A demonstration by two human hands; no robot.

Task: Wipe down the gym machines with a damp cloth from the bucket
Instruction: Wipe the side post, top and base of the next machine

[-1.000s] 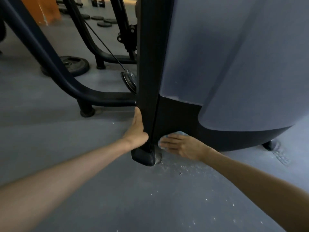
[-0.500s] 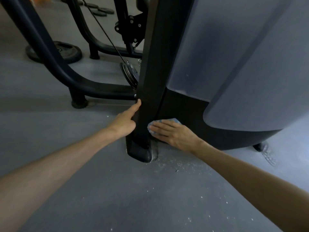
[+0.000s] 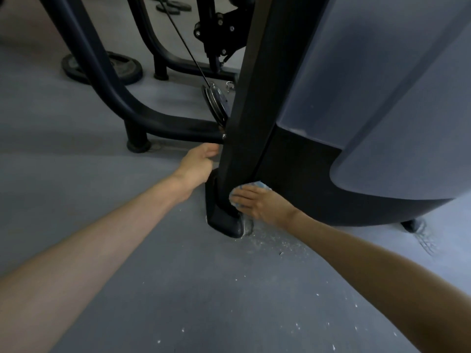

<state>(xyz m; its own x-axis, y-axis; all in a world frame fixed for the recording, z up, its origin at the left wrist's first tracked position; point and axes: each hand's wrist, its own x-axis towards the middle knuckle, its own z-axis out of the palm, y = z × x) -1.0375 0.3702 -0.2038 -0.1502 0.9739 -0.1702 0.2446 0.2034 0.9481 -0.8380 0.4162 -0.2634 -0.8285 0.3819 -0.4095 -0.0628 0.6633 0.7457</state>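
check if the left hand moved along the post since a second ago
Yes. The left hand has moved up the black post, away from its foot, fingers now curled.

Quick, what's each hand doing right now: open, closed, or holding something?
Left hand: fingers curled beside the black post; a grip cannot be told.
Right hand: open, straight fingers pressing the blue cloth against the machine's base.

A small light-blue cloth lies pressed flat against the black lower panel of the machine, just beside its upright post, near the floor.
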